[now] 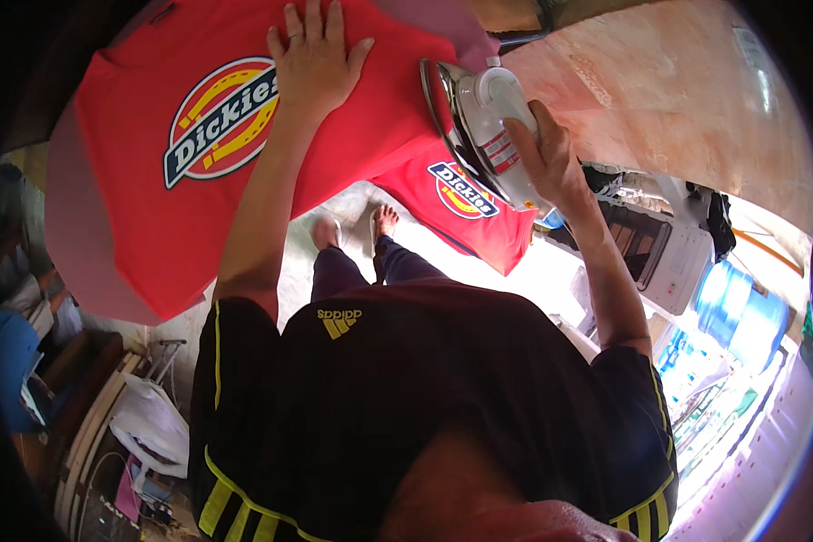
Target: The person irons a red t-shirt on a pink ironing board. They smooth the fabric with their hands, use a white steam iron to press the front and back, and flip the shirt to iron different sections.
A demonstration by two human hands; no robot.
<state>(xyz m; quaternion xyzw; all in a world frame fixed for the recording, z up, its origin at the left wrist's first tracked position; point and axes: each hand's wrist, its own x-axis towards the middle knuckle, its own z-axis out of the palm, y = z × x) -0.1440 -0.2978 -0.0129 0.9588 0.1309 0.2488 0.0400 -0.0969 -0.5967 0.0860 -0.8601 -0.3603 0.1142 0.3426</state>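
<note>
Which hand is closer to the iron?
Right. The right hand grips the iron by its handle; the left hand lies flat on the red shirt, apart from it.

Daylight floods in from the lower right, blowing out the floor and the shelves there, while the left side sits dim, the fisheye bends edges toward a black rim, and the foreground torso is blurred.

The red shirt [144,181] is matt, smooth cloth with a glossy-looking printed badge [221,122]. The iron [483,126] has a shiny metal soleplate and white glossy plastic body. The water jug [741,312] is clear blue plastic.
</note>
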